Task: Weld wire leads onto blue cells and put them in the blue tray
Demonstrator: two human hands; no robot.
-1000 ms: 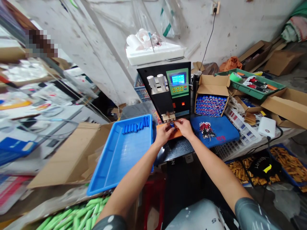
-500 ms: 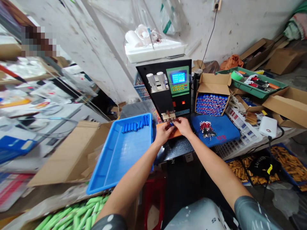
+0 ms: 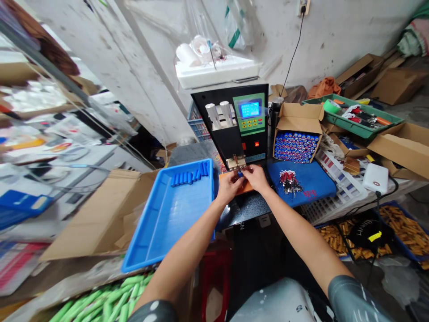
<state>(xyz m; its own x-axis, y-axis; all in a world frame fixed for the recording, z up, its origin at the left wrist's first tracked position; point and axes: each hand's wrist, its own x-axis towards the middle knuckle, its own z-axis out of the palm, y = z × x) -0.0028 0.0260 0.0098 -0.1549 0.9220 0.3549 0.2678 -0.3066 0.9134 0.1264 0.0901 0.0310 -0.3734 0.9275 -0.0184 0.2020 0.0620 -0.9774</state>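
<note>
Little has moved since the earlier frame: both hands remain at the foot of the black machine point(image 3: 231, 141), and the row of blue cells point(image 3: 189, 176) lies as before. These cells occupy the far end of the blue tray point(image 3: 167, 214), left of the machine. Right of it, an open cardboard box point(image 3: 300, 120) holds tightly packed cells with blue wrappers point(image 3: 296, 146), ends facing the viewer. Farther right, a green tray point(image 3: 368, 132) contains a roll of green tape point(image 3: 331, 106) and red and black leads point(image 3: 363, 118). Forearms reach forward from the near side and converge above the tabletop point(image 3: 248, 214). One small blue cell point(image 3: 240, 174) sits between the hands, just below the machine's metal contacts. Fingers of the left hand point(image 3: 228, 185) are clamped on it; those of the right hand point(image 3: 257, 178) bend in at its right, whether gripping cannot be told.
</note>
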